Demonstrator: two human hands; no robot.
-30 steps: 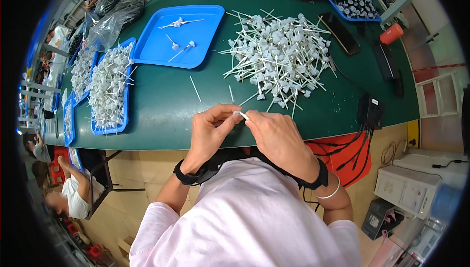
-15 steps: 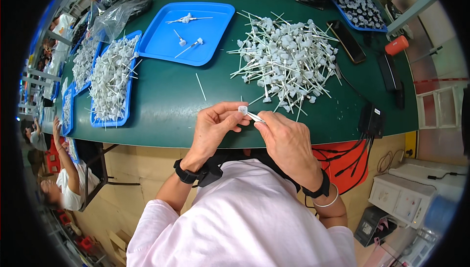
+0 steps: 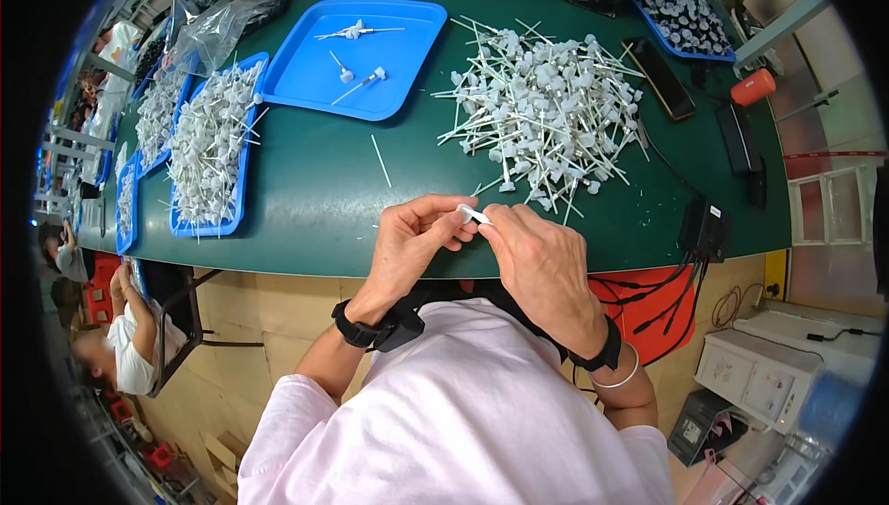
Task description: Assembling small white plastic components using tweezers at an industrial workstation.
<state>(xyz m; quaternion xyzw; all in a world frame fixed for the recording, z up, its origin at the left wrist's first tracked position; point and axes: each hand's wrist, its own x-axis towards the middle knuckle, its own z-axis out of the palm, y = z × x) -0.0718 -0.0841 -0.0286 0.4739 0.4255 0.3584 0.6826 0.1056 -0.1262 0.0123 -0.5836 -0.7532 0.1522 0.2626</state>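
Observation:
Above the table's near edge, my left hand (image 3: 412, 241) pinches a small white plastic part (image 3: 465, 211) between thumb and fingertips. My right hand (image 3: 544, 260) is closed on a slim, pale, tapered piece (image 3: 481, 217) whose end meets that part; its exact kind is hidden by the fingers. Just beyond both hands lies a large heap of white plastic heads with thin stems (image 3: 546, 116). A loose thin white stick (image 3: 381, 161) rests on the table to the left of the heap.
Blue trays of similar white parts (image 3: 215, 149) stand at left. A blue tray (image 3: 306, 61) holds several pieces. At right lie a phone (image 3: 659, 79), an orange cylinder (image 3: 753, 87) and a black cable box (image 3: 704, 227). Another person (image 3: 143, 329) sits at left.
The white part has tilted between my fingertips, and my right hand's pale piece sits closer against it. The person at left has lowered a raised hand.

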